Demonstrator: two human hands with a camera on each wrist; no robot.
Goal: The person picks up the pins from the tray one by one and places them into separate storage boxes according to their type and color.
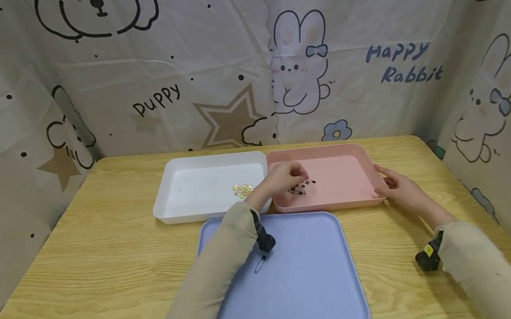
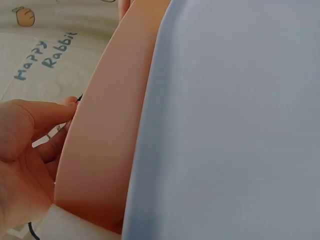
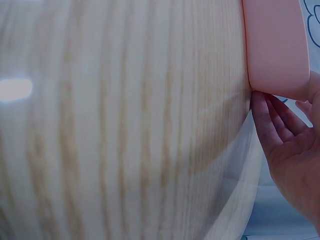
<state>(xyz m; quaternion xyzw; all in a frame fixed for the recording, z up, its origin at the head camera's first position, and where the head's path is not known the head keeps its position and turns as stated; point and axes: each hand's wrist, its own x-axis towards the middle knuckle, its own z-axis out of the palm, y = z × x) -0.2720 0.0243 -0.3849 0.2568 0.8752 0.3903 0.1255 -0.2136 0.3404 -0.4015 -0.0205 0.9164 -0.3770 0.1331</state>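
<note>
Over the left part of the pink tray (image 1: 333, 173), my left hand (image 1: 286, 176) pinches a black safety pin (image 1: 312, 181) between thumb and fingertips. In the left wrist view, only a dark tip of it shows at the thumb, above the tray's rim. Several black safety pins (image 1: 297, 190) lie in the tray just under that hand. My right hand (image 1: 397, 188) holds the tray's right edge, thumb at the rim and fingers against the outer wall. The right wrist view shows its fingertips (image 3: 260, 100) at the bottom of that wall.
The white tray (image 1: 194, 187) stands left of the pink one, with several gold safety pins (image 1: 242, 190) near its right side. In front lies the blue tray (image 1: 305, 275), bearing one safety pin (image 1: 260, 264). All stand on a wooden table (image 1: 111, 271) before a printed curtain.
</note>
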